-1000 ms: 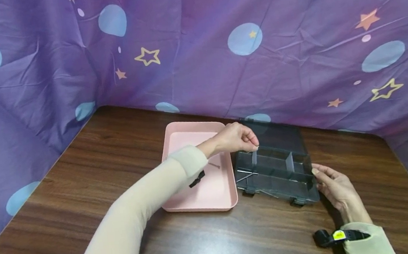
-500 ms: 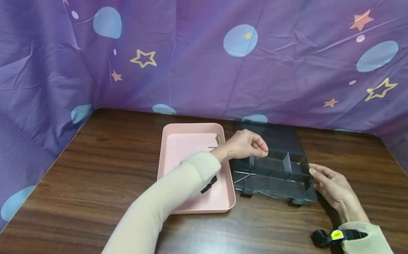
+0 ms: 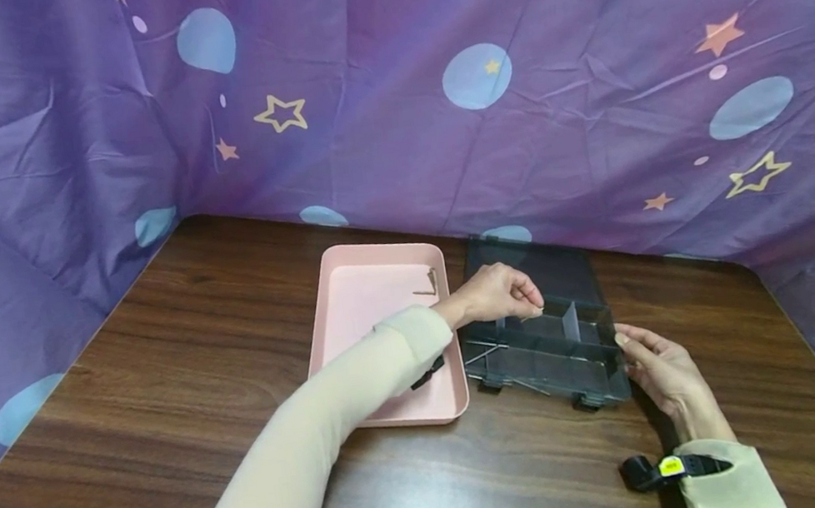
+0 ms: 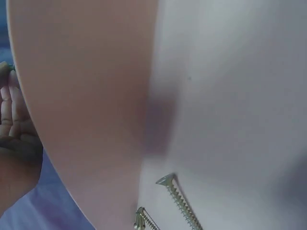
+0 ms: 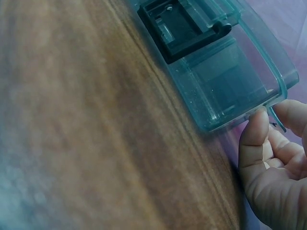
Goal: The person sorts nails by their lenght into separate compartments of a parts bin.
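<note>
My left hand (image 3: 498, 292) reaches across the pink tray (image 3: 461, 382) and hovers over a back compartment of the dark see-through divided box (image 3: 557, 371). Its thumb and fingertips pinch a small thin screw (image 3: 528, 318), mostly covered by the fingers. At the box's right end, my right hand (image 3: 666, 371) grips the wall, with the thumb (image 5: 256, 127) on the near side and the fingers behind. Slim metal pieces (image 3: 490, 348) lie in the box's front left part. In the left wrist view, brass-coloured screws (image 4: 182, 203) lie in the tray by its wall.
The box's lid (image 3: 537, 268) is folded back toward the purple curtain (image 3: 377, 123). Two black latches (image 3: 588, 403) stick out at the box's front. Tray and box stand side by side on the wooden table (image 3: 183, 338). A black strapped camera (image 3: 640, 473) sits on my right wrist.
My left hand has moved right and a little nearer over the box, past the left divider. Screws at the tray's far right have come into view. The right hand keeps its grip.
</note>
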Motion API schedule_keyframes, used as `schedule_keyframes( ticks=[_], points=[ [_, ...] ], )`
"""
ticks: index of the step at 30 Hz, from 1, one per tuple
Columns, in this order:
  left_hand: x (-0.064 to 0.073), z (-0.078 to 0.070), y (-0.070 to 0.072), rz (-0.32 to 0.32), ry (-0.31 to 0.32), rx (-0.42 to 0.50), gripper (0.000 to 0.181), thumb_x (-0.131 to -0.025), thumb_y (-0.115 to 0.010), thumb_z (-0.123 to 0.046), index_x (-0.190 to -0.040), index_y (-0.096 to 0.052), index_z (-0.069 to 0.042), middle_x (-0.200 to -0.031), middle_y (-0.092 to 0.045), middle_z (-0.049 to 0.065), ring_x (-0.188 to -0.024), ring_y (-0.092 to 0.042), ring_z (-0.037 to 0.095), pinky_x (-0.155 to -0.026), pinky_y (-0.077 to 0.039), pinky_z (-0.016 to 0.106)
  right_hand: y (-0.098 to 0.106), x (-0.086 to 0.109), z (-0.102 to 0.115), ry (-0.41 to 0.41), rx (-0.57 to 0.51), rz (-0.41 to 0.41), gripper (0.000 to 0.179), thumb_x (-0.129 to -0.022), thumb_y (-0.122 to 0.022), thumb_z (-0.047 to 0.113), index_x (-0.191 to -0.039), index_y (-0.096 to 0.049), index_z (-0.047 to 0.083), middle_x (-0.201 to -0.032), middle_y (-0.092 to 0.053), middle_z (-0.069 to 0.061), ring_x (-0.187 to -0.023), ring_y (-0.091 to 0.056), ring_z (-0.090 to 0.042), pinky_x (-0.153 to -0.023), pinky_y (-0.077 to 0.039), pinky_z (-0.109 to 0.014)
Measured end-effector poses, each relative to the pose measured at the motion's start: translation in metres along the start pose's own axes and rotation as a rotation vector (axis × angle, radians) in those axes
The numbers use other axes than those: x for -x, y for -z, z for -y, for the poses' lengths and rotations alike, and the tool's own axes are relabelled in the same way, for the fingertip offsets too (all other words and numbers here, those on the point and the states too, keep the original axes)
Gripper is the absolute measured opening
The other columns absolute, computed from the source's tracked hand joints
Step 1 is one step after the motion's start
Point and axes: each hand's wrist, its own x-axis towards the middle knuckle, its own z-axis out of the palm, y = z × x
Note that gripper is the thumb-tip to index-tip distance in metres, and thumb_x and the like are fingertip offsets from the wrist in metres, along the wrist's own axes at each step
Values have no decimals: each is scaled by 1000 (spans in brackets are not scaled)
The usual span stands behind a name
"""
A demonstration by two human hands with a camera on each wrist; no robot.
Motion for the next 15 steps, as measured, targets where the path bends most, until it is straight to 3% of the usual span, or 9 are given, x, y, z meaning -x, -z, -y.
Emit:
schedule_keyframes(
  ticks=[8, 15],
  points=[
    [-1, 2, -3, 8, -13, -123, 8, -80, -75, -22, -86, -73, -17, -73, -71, -10, -64, -61, -5, -71, -42, 6, -1, 1, 1, 0, 5, 0, 22, -93, -56, 7, -90, -71, 23, -81, -65, 11, -71, -56, -1, -60, -45, -16],
    [0, 1, -4, 5, -19, -139, 7, -80, -75, -21, -85, -74, -18, -72, -71, -10, -63, -60, -5, -72, -42, 6, -2, 0, 2, -10, 6, -14, 22, -93, -56, 7, -90, -71, 23, -81, -66, 11, -71, -56, -2, -60, -46, -17]
  ],
)
